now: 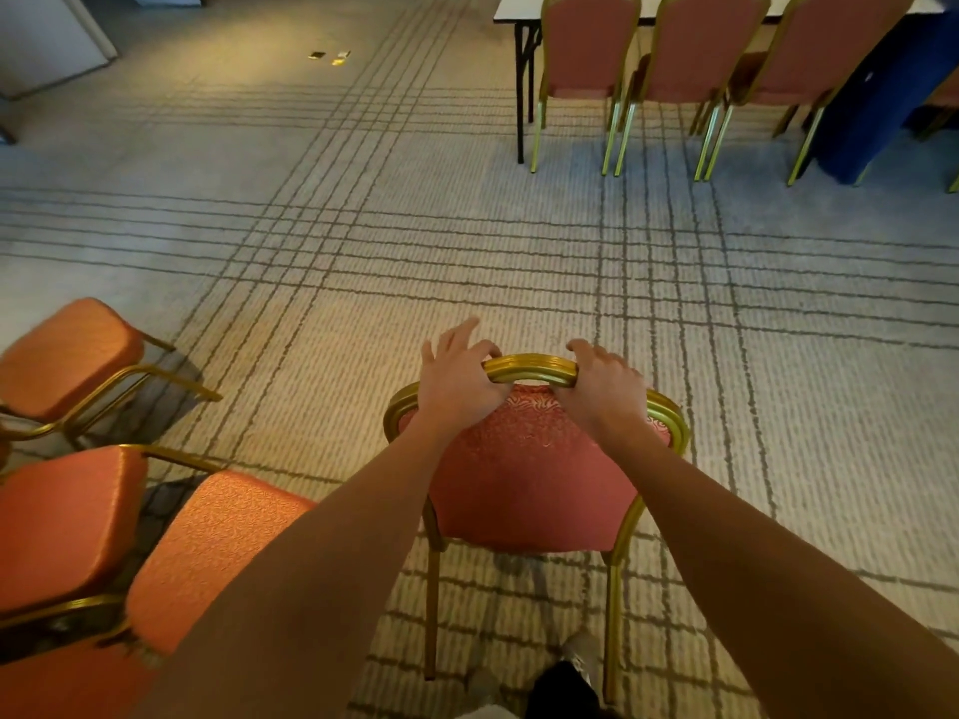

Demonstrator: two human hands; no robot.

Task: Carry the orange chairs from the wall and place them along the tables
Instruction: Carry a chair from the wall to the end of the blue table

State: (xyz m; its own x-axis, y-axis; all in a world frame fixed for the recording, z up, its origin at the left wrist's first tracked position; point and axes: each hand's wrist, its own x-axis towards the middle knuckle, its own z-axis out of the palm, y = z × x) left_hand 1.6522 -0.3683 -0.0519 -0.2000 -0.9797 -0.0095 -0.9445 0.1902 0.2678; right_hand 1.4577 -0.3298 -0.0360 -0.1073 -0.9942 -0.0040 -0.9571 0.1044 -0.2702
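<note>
Gold metal, orange cloth and a matt carpet.

The near chair (529, 480) has a frame of gold-coloured metal, ribbed along its length and glossy, with bright reflections on the top rail. Its back is covered in reddish-orange cloth with a woven swirl pattern and a slight shine. The seats at the left (67, 355) carry orange cloth with a fine grain and a soft sheen, on gold metal tubes. The carpet (363, 251) is matt and looks rough and ribbed. The table top (519, 10) is white and smooth. The blue cloth (882, 96) beside it is matt.
</note>
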